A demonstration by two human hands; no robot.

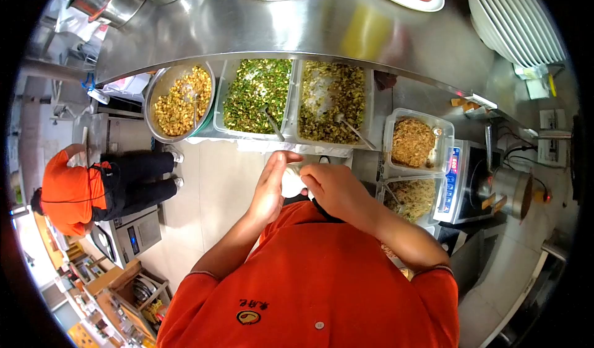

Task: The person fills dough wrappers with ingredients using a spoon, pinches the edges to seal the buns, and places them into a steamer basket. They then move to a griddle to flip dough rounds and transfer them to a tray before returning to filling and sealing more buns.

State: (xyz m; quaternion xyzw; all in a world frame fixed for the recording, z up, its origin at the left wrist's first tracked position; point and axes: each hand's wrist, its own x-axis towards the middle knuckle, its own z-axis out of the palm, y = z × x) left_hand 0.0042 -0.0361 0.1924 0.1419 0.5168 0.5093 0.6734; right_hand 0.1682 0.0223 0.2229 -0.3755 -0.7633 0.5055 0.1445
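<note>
A small white, rounded piece that looks like dough (292, 182) is between my two hands, in front of my chest. My left hand (270, 187) cups it from the left, fingers together and bent over its top. On the other side my right hand (328, 186) is closed, its fingers curled against the white piece. Beyond my hands stand a clear tub of chopped green filling (257, 97) and a tub of darker green filling (331, 100), each with a spoon in it. A metal bowl of yellow diced filling (182, 103) is to their left.
Right of my hands are a tub of brown minced filling (413, 142), another tub of pale filling (409, 198) and a cooker with a pot (512, 190). A steel shelf (278, 32) spans the top, with stacked white plates (513, 20). At left stands another person (74, 190).
</note>
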